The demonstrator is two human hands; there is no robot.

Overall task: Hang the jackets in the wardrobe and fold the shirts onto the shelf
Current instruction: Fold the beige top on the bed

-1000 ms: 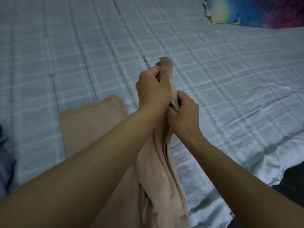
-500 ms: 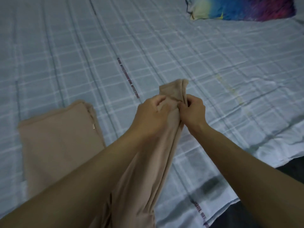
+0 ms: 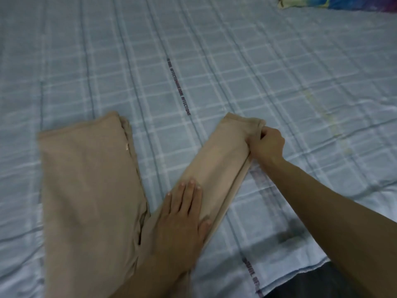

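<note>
A beige shirt [image 3: 90,190] lies on the bed, its folded body flat at the left. One long sleeve [image 3: 223,155] stretches out diagonally to the upper right. My right hand [image 3: 266,145] pinches the cuff end of that sleeve against the bed. My left hand [image 3: 182,218] lies flat with straight fingers on the lower part of the sleeve, pressing it down.
The bed is covered by a light blue checked sheet [image 3: 214,61] with a printed text stripe. A colourful pillow [image 3: 343,2] lies at the far right corner. The bed's near edge and dark floor [image 3: 311,282] show at the bottom right.
The sleeve, held up in both hands before, now lies spread on the bed. My left hand let go of the cuff and slid down flat onto the sleeve; my right hand moved right with the cuff.
</note>
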